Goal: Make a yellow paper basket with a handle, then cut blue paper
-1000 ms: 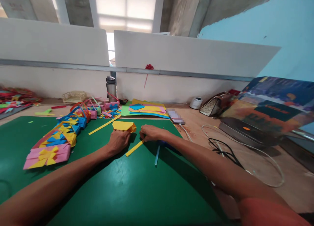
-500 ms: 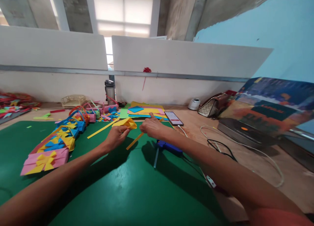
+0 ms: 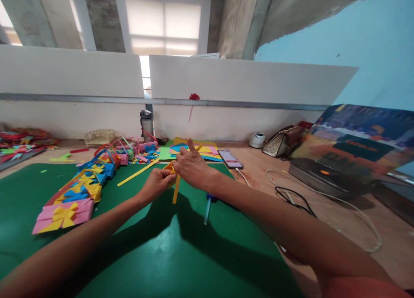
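My left hand [image 3: 158,181] pinches a folded yellow paper piece [image 3: 169,167], most of which is hidden behind the fingers. Pressed against it is my right hand [image 3: 194,167], with one finger raised and the others closed on a yellow paper strip [image 3: 176,191]. The strip's lower end hangs below the hands, over the green mat. Under my right forearm lies a blue glue gun, mostly covered, with its clear glue stick [image 3: 207,211] jutting out. Another yellow strip [image 3: 137,173] rests on the mat left of my hands.
Small paper bags with bows [image 3: 63,216] stand in a row at left. Behind my hands lie coloured paper sheets [image 3: 164,153] and a phone [image 3: 230,159]. A bottle [image 3: 147,126] stands near the wall. Cables [image 3: 293,199], a dark case [image 3: 326,177] and a handbag [image 3: 281,142] occupy the right.
My right hand has moved left with the yellow strip and now meets the folded yellow paper in my left hand. The strip hangs more upright. My forearm covers more of the glue gun.
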The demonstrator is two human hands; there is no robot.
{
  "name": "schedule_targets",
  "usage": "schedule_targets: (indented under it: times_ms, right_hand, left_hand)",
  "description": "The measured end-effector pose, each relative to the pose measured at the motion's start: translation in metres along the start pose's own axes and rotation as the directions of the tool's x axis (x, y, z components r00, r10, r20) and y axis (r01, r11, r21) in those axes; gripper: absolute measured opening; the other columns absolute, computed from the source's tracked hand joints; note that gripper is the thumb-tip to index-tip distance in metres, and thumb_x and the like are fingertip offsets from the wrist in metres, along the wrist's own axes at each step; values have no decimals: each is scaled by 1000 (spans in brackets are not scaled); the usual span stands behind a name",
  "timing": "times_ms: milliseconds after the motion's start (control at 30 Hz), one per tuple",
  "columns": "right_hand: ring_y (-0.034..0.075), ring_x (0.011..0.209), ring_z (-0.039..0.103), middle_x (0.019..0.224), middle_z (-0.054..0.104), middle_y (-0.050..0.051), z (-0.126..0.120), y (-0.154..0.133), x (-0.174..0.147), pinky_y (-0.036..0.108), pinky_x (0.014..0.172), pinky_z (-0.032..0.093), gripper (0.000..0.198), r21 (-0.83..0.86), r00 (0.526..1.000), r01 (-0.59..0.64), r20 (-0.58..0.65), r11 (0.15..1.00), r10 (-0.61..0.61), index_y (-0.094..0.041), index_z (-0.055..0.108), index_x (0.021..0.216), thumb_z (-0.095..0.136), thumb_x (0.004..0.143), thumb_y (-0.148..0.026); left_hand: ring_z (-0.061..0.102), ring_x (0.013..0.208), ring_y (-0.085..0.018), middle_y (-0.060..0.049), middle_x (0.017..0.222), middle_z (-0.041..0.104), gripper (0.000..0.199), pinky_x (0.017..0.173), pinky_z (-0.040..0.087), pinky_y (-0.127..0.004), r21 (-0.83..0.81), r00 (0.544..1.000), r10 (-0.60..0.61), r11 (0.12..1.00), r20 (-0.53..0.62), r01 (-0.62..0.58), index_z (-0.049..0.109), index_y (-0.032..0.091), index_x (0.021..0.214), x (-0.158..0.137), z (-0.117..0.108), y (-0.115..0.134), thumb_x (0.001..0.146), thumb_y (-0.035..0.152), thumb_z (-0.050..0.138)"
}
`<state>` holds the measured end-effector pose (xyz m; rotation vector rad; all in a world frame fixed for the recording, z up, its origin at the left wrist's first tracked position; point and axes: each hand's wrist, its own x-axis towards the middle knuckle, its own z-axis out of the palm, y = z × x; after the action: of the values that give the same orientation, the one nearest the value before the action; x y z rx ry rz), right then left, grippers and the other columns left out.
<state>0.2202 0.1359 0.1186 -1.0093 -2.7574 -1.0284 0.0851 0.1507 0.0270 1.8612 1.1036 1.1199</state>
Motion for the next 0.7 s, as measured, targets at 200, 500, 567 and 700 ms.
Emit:
schedule_targets:
  times_ms: [200,500,567,700]
  right_hand:
    - [25,82,53,69,66,5,-6,-8,5,63,101,6,24,-49,1000,0,-29,999,-1,-18,70,71,50,76,-6]
    - [19,94,51,93,62,8,-13,-10,-31,37,86,35,28,209,898,-19,-427,978,109,-16,64,86,36,90,-15]
    - [15,78,54,79,61,5,-5,-12,-41,28,72,38,26,412,906,-175,-288,894,310,-15,64,78,41,89,-21]
    - [11,62,51,66,59,1,14,-15,-48,22,58,33,19,653,892,-369,49,662,449,-15,66,71,51,82,-22]
  left_hand:
    - [26,44,-5,6,45,36,31,42,19,-18,-99,999,-42,994,-11,41,49,13,49,-2,2,7,67,38,52]
    - [55,57,-14,-3,62,63,28,51,40,-23,-301,988,-155,943,-19,142,64,12,68,-3,-3,18,64,39,60]
    - [59,61,-15,-5,68,66,30,57,44,-26,-361,982,-187,915,12,179,66,11,75,-4,-3,20,64,39,60]
    - [60,66,-16,-7,74,69,32,64,45,-27,-463,970,-233,854,66,237,69,11,80,-11,2,31,62,36,65]
